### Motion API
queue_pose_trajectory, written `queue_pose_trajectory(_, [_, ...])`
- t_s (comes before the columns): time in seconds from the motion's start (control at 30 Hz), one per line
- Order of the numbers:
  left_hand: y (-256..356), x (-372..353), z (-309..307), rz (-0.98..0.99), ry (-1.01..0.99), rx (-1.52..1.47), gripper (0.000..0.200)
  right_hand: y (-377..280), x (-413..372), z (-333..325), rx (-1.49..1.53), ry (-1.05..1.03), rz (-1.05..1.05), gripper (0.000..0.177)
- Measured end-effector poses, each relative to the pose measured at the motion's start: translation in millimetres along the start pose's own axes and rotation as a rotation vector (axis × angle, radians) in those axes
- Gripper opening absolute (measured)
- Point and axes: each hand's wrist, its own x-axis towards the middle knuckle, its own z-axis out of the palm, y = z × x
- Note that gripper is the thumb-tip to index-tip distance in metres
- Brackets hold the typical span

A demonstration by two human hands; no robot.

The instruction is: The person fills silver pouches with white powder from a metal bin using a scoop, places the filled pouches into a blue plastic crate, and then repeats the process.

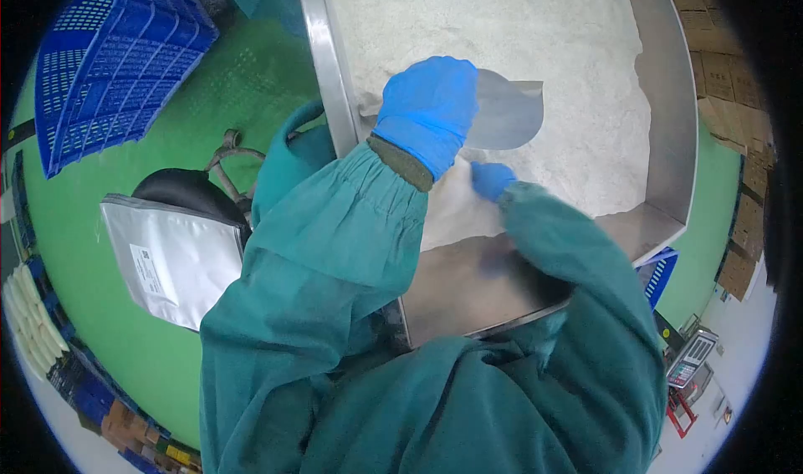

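Note:
My left hand, in a blue glove, is closed around a grey metal scoop with a rounded edge. The scoop is over a wide bed of off-white powder, and my fist hides its handle. My right hand, also blue-gloved, is lower and to the right, against the powder near its front slope. Its fingers look curled and slightly blurred, and whatever they may hold cannot be made out. The powder lies in a large stainless steel tray, with bare metal along the near side.
Blue plastic crates stand at upper left on the green floor. A silver pouch with a label rests by a black round seat. Cardboard boxes line the right, with a digital scale at lower right.

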Motion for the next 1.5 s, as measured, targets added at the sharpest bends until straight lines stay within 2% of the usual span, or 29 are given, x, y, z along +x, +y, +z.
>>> queue_pose_trajectory(0.1, [1,4,2,0.033,-0.026,-0.041,0.011,-4,-83,-101,-0.114,-0.110,0.116,0.027])
queue_pose_trajectory(0.17, [1,8,4,-0.027,-0.068,0.033,0.013,-8,-146,-164,-0.121,0.008,0.186,0.025])
queue_pose_trajectory(0.23, [4,4,4,-0.013,-0.053,0.028,0.015,-8,-200,-218,-0.124,0.156,0.114,0.024])
queue_pose_trajectory(0.3, [3,1,8,0.000,-0.045,0.042,0.016,-28,-226,-263,-0.129,0.296,0.258,0.023])
queue_pose_trajectory(0.4, [8,-1,11,0.013,-0.071,0.045,0.018,-44,-211,-298,-0.175,0.350,0.160,0.022])
queue_pose_trajectory(0.47, [12,-4,5,-0.055,-0.124,-0.007,0.020,-53,-178,-288,-0.332,0.450,0.030,0.021])
queue_pose_trajectory(0.57, [12,-3,2,-0.062,-0.082,-0.081,0.020,-78,-147,-291,-0.507,0.250,0.206,0.023])
queue_pose_trajectory(0.63, [10,-2,0,-0.075,-0.099,-0.036,0.020,-75,-188,-311,-0.440,0.243,0.355,0.024])
queue_pose_trajectory(0.7, [9,0,0,-0.082,-0.128,0.007,0.020,-22,-224,-324,-0.610,0.103,0.291,0.028])
queue_pose_trajectory(0.73, [6,1,0,-0.077,-0.132,0.008,0.019,-20,-227,-325,-0.603,0.104,0.291,0.028])
queue_pose_trajectory(0.8, [6,2,-1,-0.045,-0.138,0.029,0.019,-18,-234,-322,-0.432,0.060,0.226,0.035])
queue_pose_trajectory(0.87, [6,1,5,-0.087,-0.057,-0.009,0.019,-10,-178,-269,-0.256,0.577,0.104,0.054])
queue_pose_trajectory(0.9, [13,-5,5,-0.073,-0.056,0.010,0.019,-27,-144,-251,0.055,0.543,0.196,0.062])
queue_pose_trajectory(0.93, [21,-17,2,-0.164,-0.071,0.101,0.019,-50,-117,-255,0.260,0.118,0.175,0.055])
queue_pose_trajectory(0.97, [29,-26,0,-0.255,-0.073,0.193,0.020,-52,-80,-234,0.292,0.232,0.191,0.048])
queue_pose_trajectory(1.0, [25,-42,28,-0.071,0.012,0.462,0.025,-48,-55,-216,0.328,0.341,0.210,0.042])
queue_pose_trajectory(1.03, [13,-28,-1,-0.055,0.027,0.488,0.025,-34,-59,-228,0.345,0.369,0.201,0.042])
queue_pose_trajectory(1.1, [-6,14,-96,0.560,-0.674,0.519,0.026,4,-84,-256,0.544,0.339,0.000,0.033])
queue_pose_trajectory(1.17, [48,0,-153,0.143,-0.534,0.409,0.028,-26,-166,-305,0.497,0.468,0.066,0.032])
queue_pose_trajectory(1.2, [75,-19,-173,0.095,-0.398,0.308,0.030,-40,-213,-318,0.450,0.545,0.143,0.032])
queue_pose_trajectory(1.23, [96,-43,-183,0.053,-0.272,0.205,0.033,-40,-246,-320,0.636,0.553,0.059,0.031])
queue_pose_trajectory(1.3, [114,-91,-178,0.242,-0.197,0.218,0.035,-56,-311,-314,0.346,0.519,0.010,0.032])
queue_pose_trajectory(1.33, [123,-118,-166,0.303,-0.170,0.341,0.032,-52,-325,-293,0.406,0.576,-0.200,0.031])
queue_pose_trajectory(1.4, [104,-170,-113,0.659,0.040,0.658,0.015,-49,-332,-244,0.403,0.449,-0.035,0.027])
queue_pose_trajectory(1.43, [112,-195,-96,0.671,0.019,0.843,0.007,-46,-335,-220,0.393,0.383,0.045,0.025])
queue_pose_trajectory(1.47, [110,-209,-73,0.651,-0.043,0.842,0.007,-9,-293,-177,0.190,0.423,-0.220,0.027])
queue_pose_trajectory(1.5, [102,-220,-56,0.680,-0.109,0.635,0.008,-28,-317,-170,0.255,0.377,0.003,0.029])
